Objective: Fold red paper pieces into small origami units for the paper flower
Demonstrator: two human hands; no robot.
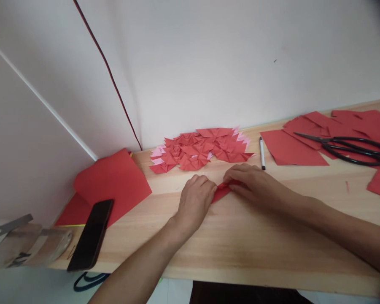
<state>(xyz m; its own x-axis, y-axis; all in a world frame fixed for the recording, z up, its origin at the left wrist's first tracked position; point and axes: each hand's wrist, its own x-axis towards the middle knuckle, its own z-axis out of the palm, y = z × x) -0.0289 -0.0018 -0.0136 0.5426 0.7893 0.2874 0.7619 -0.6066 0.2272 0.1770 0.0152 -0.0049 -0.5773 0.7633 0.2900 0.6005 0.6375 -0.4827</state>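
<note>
Red paper piece [222, 192] pinched btwn my left hand [194, 202] & right hand [251, 183], both clamped on it; I'd press w/ fingertips, edges aligned, folded pile [200, 150] just beyond.

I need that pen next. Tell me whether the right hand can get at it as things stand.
Probably yes. The pen lies bare on the table just beyond the right hand, nothing between them; that hand would first have to let go of the folded red paper.

One pen [262, 153], one scissors [351, 147], one phone [91, 234]
</note>
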